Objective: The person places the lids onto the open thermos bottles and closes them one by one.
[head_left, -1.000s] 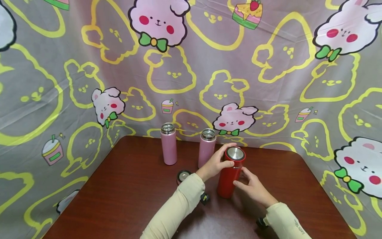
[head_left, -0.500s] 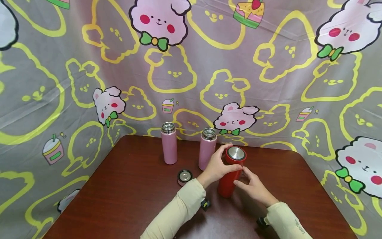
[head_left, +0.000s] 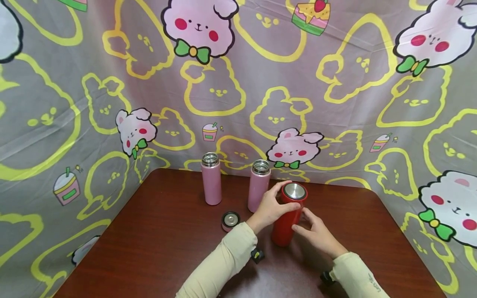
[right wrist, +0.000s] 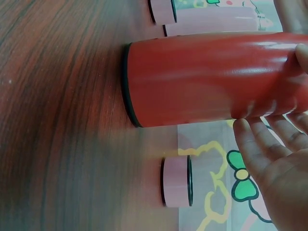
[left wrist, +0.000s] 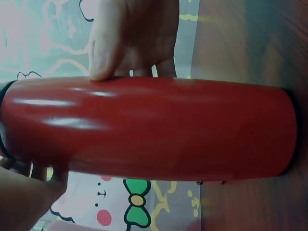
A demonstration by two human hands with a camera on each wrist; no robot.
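Observation:
A tall red thermos flask [head_left: 286, 225] with a silver-topped lid [head_left: 295, 191] stands upright on the brown table. My left hand [head_left: 271, 209] grips it near the top, thumb across the front just below the lid and fingers behind. Lower down, my right hand [head_left: 319, 234] holds the flask's right side between thumb and fingers; the fingertips touch the red wall in the right wrist view. Behind it stand two lidless pink flasks, one on the left [head_left: 211, 184] and one nearer my left hand [head_left: 258, 188]. A pink lid [head_left: 230, 220] lies beside my left forearm.
Another pink lid [right wrist: 177, 182] stands to the right of the red flask in the right wrist view; in the head view it is hidden. A patterned curtain [head_left: 223, 82] encloses the back and sides of the table [head_left: 149, 248].
My left thumb has shifted from the lid's front edge down and rightward across the flask's neck, then slightly back left. The right hand and the flask look almost still.

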